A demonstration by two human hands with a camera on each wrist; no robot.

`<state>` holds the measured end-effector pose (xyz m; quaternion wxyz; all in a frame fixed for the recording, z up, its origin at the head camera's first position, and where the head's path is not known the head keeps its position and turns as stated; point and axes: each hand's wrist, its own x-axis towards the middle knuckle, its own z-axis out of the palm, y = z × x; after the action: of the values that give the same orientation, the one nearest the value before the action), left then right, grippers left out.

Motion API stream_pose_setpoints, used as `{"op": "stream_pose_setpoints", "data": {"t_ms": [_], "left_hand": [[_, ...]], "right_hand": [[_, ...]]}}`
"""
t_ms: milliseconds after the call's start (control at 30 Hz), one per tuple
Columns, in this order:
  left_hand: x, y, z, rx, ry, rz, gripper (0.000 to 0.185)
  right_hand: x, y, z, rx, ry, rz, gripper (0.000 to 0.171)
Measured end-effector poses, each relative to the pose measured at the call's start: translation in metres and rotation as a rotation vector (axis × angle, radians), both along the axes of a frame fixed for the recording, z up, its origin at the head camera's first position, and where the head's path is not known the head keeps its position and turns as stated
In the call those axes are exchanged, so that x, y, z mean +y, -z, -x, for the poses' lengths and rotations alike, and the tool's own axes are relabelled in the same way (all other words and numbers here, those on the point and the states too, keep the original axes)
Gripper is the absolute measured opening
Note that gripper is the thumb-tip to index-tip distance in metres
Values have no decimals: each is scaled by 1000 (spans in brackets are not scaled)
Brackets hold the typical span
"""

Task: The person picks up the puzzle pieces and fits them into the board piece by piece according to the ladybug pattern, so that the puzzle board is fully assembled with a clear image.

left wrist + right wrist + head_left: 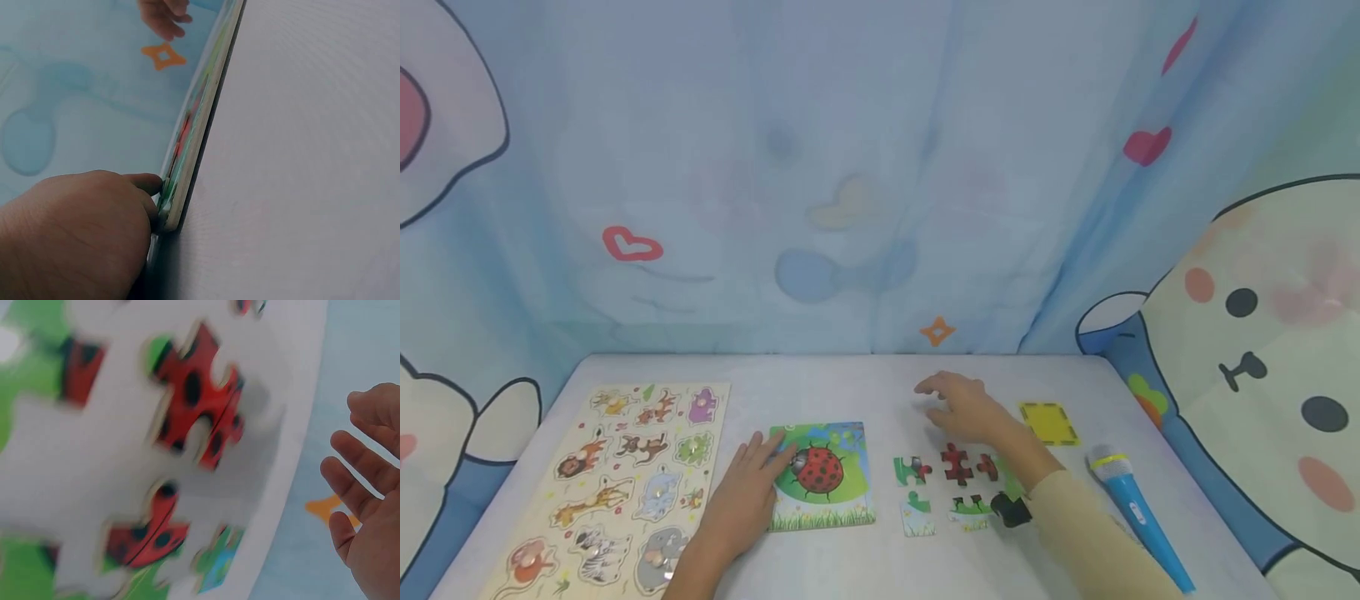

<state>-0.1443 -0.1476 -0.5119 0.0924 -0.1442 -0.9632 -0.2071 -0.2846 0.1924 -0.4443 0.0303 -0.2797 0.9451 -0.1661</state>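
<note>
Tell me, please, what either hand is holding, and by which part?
The left hand rests on the left edge of the square ladybird puzzle board, gripping nothing. The right hand hovers open, holding nothing.

Left hand (pixel 747 492) lies flat, fingertips resting on the left edge of the ladybird puzzle board (pixel 823 477). Right hand (pixel 964 407) hovers with fingers spread, holding nothing, just beyond the loose puzzle pieces (pixel 955 482). Animal peg board (pixel 625 483) lies left of the left hand; blue microphone (pixel 1138 515) right of the right forearm
</note>
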Motion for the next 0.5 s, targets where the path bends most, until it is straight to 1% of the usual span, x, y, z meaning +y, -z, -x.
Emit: {"op": "stream_pose_setpoints", "data": {"t_ms": [133,233,300,400,500], "left_hand": [[0,2,-1,5,1,-9,53],[1,1,-2,3,4,-19,52],[1,1,-2,4,4,-16,52],[0,0,-1,6,6,-6,52],[0,0,0,6,3,-4,52]], "right_hand": [[18,8,2,28,53,-30,35],[30,10,3,35,98,-67,35],[37,10,3,26,127,-94,36],[51,11,4,7,140,-129,39],[64,14,7,-15,158,-189,43]]}}
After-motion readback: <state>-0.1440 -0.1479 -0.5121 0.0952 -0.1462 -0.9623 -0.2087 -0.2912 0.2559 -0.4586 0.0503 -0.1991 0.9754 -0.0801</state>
